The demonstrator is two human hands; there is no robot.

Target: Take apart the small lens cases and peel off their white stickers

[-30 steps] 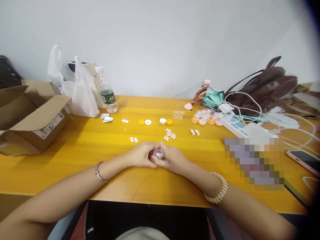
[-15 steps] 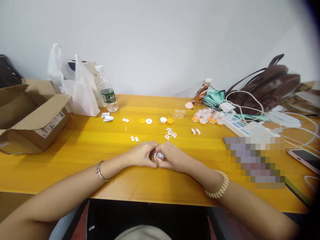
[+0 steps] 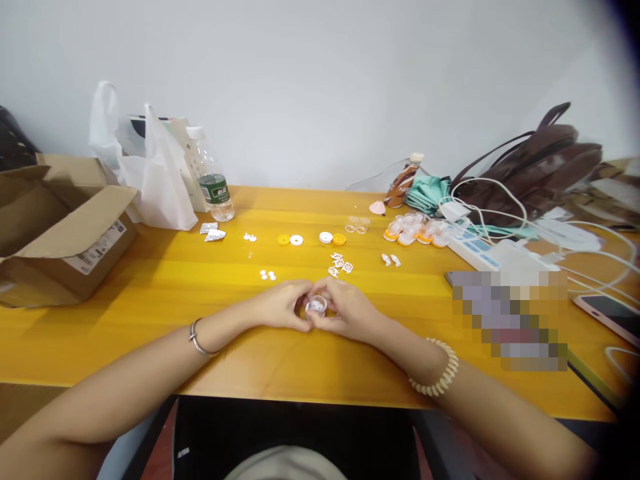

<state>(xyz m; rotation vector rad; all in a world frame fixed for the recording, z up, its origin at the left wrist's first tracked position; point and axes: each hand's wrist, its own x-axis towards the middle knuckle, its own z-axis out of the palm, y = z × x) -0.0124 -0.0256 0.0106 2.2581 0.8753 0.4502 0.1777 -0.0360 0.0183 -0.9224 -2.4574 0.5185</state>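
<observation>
Between my two hands is a small round clear plastic cup-like piece [image 3: 317, 307] with white parts inside, its round rim facing up. My left hand [image 3: 287, 305] curls around its left side with thumb and fingers. From the right, my right hand [image 3: 345, 307] grips the same piece, fingertips meeting those of the left. Just beyond lie several white spoked pieces [image 3: 341, 265] and small white discs [image 3: 267, 275]. Farther back are yellow discs [image 3: 283, 239] and white discs [image 3: 297, 240], two clear rings [image 3: 355, 229] and two small curved white pieces [image 3: 391, 260].
Left stand an open cardboard box [image 3: 95, 230], a white plastic bag [image 3: 160, 180] and a water bottle [image 3: 217, 190]. Clear-and-orange assembled pieces [image 3: 413, 230], a drink bottle [image 3: 404, 181], a power strip [image 3: 473, 248], cables, a brown bag [image 3: 540, 163] and a phone [image 3: 607, 317] crowd the right.
The clear piece has been tipped so that its open rim shows more, and the right fingers have shifted off its top to its side. The view has moved slightly.
</observation>
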